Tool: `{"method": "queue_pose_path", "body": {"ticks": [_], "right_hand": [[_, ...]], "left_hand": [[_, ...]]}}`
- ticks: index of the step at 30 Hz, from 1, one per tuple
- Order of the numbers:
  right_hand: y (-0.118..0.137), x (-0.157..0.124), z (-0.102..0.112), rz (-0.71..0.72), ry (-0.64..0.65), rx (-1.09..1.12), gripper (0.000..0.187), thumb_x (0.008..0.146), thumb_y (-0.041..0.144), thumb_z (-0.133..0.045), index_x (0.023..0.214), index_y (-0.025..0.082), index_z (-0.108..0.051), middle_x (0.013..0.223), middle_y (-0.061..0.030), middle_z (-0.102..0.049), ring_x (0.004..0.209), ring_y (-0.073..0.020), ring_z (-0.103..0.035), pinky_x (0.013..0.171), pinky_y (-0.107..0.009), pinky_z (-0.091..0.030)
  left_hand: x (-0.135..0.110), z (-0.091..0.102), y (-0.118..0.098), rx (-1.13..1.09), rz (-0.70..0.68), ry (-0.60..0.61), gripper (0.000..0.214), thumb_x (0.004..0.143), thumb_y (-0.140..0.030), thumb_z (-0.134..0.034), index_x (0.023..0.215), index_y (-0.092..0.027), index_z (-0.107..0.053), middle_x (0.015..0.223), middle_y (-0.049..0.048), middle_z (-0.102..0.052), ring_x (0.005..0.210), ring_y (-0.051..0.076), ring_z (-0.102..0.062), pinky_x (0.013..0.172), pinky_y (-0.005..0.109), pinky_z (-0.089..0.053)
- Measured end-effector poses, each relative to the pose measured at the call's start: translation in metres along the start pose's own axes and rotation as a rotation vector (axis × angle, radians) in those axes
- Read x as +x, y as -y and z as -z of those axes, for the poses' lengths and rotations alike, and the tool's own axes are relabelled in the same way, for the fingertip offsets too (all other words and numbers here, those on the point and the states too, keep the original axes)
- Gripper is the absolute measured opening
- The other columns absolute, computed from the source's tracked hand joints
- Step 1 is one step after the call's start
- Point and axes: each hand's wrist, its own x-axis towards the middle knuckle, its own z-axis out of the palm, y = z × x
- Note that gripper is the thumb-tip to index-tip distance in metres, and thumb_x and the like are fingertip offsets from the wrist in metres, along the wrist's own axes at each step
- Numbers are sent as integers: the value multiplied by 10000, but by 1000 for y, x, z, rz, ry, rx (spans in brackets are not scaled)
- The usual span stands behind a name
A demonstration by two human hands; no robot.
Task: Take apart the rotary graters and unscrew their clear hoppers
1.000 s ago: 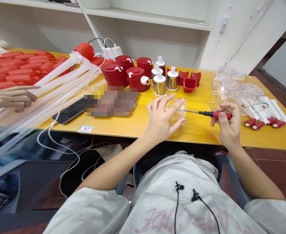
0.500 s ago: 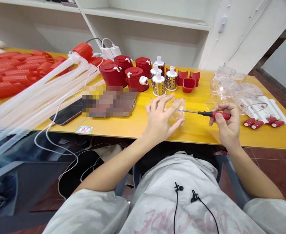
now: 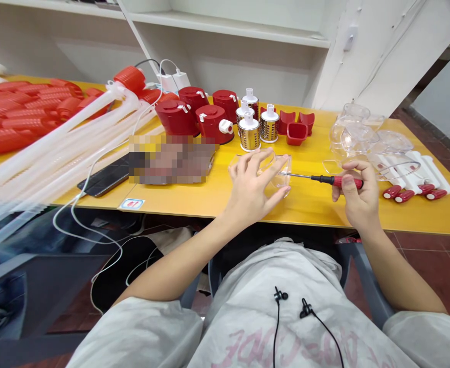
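My left hand (image 3: 253,184) holds a clear plastic housing (image 3: 284,179) down on the table, fingers spread over it and hiding part of it. In my right hand (image 3: 359,197) is a screwdriver (image 3: 336,180) with a red and black handle, gripped between thumb and fingers. Its shaft lies level and points left, the tip at the right side of the clear housing. Just behind my left hand stand several metal grater drums (image 3: 250,134) with white tops. Beside these sit small red plastic pieces (image 3: 297,134).
Red housings (image 3: 215,125) stand at the back, near a phone (image 3: 106,174) and a blurred patch (image 3: 175,161). Clear plastic parts (image 3: 355,133) and white cranks with red knobs (image 3: 405,196) lie right. Red ribbed parts (image 3: 29,112) and long translucent strips (image 3: 56,153) fill the left.
The fingers of my right hand have shifted slightly on the screwdriver handle. My left hand and the clear housing stay in place.
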Motion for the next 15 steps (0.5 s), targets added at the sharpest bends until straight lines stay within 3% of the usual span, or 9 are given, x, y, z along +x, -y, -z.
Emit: {"method": "queue_pose_path", "body": {"ticks": [3,7,10,13,15], "right_hand": [[0,1,3,-51,21,31,436,1190,696,-927,1279,318,-728,783,80,-638,548,-126,-577,513,-241,-518],[-1,2,3,-39,-4,146,577,960,576,-1145,1294,351,-732,1093,22,-726,716,-141,-663,592,-274,-644],[0,2,1,-30,8,145,628,871,522,-1192,1276,347,-745,1163,-11,-747,867,-188,-726,662,-290,-707],[2,1,0,-22,-3,79,537,1004,611,-1110,1280,332,-744,1137,-8,-774,788,-171,-736,635,-294,-691],[4,1,1,-49,12,29,469,1140,693,-979,1288,324,-730,963,31,-755,629,-142,-672,564,-274,-623]], "left_hand": [[0,0,0,6,-12,-14,711,1223,-609,-829,1891,-373,-767,1954,183,-666,1712,514,-548,1387,701,-395],[0,0,0,9,-1,-1,715,1221,-625,-830,1893,-389,-763,1952,179,-665,1719,520,-539,1403,714,-385],[0,-1,1,-1,-3,0,719,1226,-631,-818,1898,-382,-757,1948,192,-662,1713,525,-542,1406,723,-384],[-1,-1,1,-7,-2,-6,718,1226,-632,-817,1898,-386,-753,1950,188,-656,1721,528,-537,1407,727,-386],[-1,-2,2,-4,-3,-7,720,1224,-629,-822,1901,-395,-750,1950,180,-657,1728,527,-534,1408,726,-387]]}}
